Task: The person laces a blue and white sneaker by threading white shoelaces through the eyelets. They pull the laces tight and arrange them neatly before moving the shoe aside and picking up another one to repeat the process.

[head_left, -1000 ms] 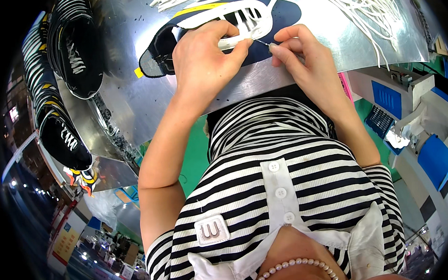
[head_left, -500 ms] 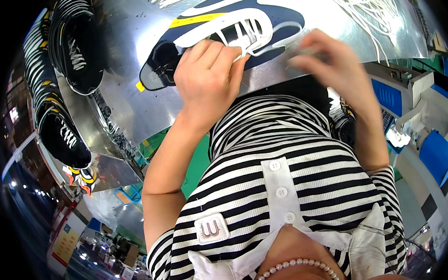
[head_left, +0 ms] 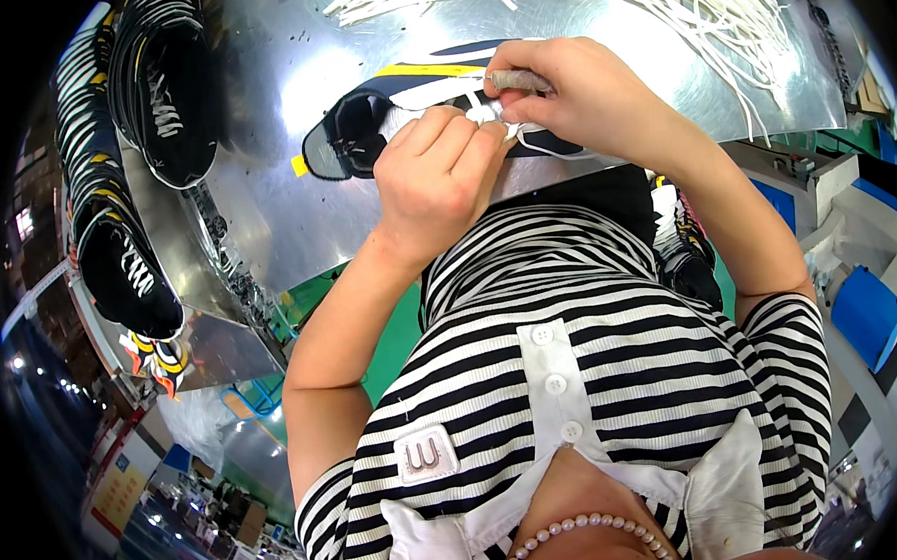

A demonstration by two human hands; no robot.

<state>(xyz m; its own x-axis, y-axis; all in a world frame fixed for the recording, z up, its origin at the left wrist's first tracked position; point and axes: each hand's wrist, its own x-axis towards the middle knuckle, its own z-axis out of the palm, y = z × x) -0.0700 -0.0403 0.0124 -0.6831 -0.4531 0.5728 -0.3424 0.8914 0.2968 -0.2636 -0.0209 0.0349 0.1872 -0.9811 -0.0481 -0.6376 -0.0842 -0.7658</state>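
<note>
A navy, white and yellow shoe upper (head_left: 354, 132) lies on the metal table, its black-lined heel toward the left. My left hand (head_left: 439, 175) is closed on its near edge beside the eyelets. At the lacing, the fingers of my right hand (head_left: 601, 93) pinch a white shoelace (head_left: 481, 111) close to my left fingertips. A short grey-brown wrapped piece (head_left: 521, 81) shows at the right fingers; whether it is a taped finger or a tool handle, I cannot tell. Both hands cover much of the upper's middle and toe.
White laces (head_left: 697, 14) lie in a loose heap at the far right of the metal table (head_left: 265, 203). Stacked shoe uppers (head_left: 175, 102) stand at the left, with another row of uppers (head_left: 128, 269) beside them. More shoes (head_left: 685, 250) show below the table's near edge.
My right hand has moved left from beyond the toe onto the lacing, where it meets my left hand. The left hand keeps its hold and sits slightly farther right.
</note>
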